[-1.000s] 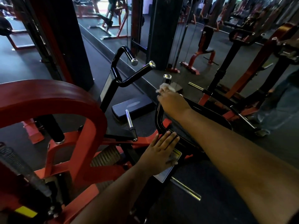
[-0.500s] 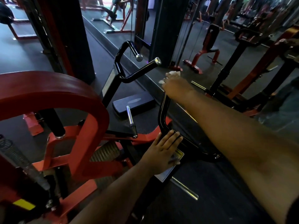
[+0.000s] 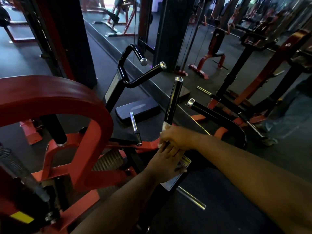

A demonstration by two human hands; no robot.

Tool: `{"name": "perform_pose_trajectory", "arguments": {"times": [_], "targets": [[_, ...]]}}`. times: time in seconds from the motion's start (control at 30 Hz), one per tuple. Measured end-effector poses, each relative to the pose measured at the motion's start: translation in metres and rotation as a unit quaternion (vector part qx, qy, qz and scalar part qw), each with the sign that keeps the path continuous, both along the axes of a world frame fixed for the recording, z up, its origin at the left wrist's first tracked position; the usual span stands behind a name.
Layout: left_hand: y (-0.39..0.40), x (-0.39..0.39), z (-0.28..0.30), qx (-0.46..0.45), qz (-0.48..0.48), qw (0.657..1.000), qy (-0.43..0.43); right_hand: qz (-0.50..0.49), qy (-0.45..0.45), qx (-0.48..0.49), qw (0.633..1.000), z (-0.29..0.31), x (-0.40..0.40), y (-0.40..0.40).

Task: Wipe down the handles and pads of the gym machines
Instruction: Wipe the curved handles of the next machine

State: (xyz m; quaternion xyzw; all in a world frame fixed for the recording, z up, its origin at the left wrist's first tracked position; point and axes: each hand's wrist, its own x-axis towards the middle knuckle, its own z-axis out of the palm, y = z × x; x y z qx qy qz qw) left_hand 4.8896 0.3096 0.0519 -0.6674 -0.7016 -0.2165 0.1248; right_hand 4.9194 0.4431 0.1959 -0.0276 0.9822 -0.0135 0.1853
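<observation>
Right hand (image 3: 177,137), cloth (image 3: 164,127) at black handle (image 3: 173,100) base

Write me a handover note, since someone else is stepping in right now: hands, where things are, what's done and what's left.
Right hand grips a white cloth around the base of the upright black handle.
Left hand rests flat, fingers straight, on the frame by the yellow warning label.
Done: cannot tell from this view; the cloth sits at the low end of that handle.
Left: judging by position, the angled handle beside it, the far pair of handles and the pad are not being touched.
</observation>
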Motion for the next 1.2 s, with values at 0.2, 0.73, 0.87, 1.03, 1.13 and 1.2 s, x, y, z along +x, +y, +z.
{"name": "perform_pose_trajectory", "arguments": {"times": [0.2, 0.73, 0.87, 1.03, 1.13, 1.2], "targets": [[-0.001, 0.003, 0.006, -0.065, 0.005, 0.997, -0.031, -0.1, 0.413, -0.117, 0.898, 0.019, -0.021, 0.018], [-0.001, 0.001, 0.016, -0.171, -0.001, 0.985, -0.036, -0.319, 0.306, -0.085, 0.893, -0.019, -0.006, -0.008], [0.001, 0.002, 0.015, -0.169, 0.004, 0.985, -0.032, -0.301, 0.151, -0.144, 0.93, -0.012, 0.031, -0.007], [0.0, 0.008, 0.018, -0.142, 0.009, 0.989, -0.047, -0.193, 0.196, -0.102, 0.956, 0.012, 0.029, 0.007], [-0.001, 0.009, 0.018, -0.16, 0.011, 0.986, -0.044, -0.138, 0.21, -0.019, 0.968, 0.01, 0.011, 0.002], [-0.002, 0.008, 0.02, -0.193, 0.014, 0.98, -0.034, -0.118, 0.153, 0.041, 0.98, 0.003, 0.009, -0.002]]}}
